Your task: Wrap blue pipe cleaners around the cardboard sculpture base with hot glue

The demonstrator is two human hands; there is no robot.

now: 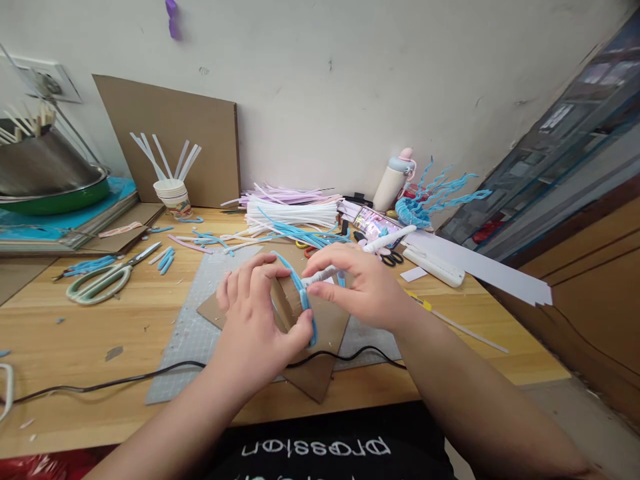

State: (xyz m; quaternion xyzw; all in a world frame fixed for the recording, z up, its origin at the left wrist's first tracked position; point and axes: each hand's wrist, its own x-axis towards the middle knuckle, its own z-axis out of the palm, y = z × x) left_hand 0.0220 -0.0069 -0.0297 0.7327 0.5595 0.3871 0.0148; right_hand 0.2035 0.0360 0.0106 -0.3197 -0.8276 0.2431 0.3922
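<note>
The left hand (255, 310) is closed around a blue-edged piece (305, 301), gripped between thumb and fingers at its right side. The blue edge curves from the fingertips down past the thumb, bowing toward the right hand (357, 283). That hand pinches a white stick (325, 273), whose near end meets the blue edge. The stick's long axis slants up and rightward, away from the left hand; its far end sticks out past the right hand's knuckles.

Under the hands lie cardboard (325, 330) and a grey mat (187, 333), with a black cable (367, 349) crossing on the near side. Left of the left hand are green-handled scissors (107, 277) on the counter (145, 340). Just beyond both hands, loose blue stems (305, 233) and a white bundle (295, 212) crowd the space. Black-handled scissors (391, 257) and a phone (375, 223) lie beyond the right hand; a yellow cutter (420, 301) is beside its forearm.
</note>
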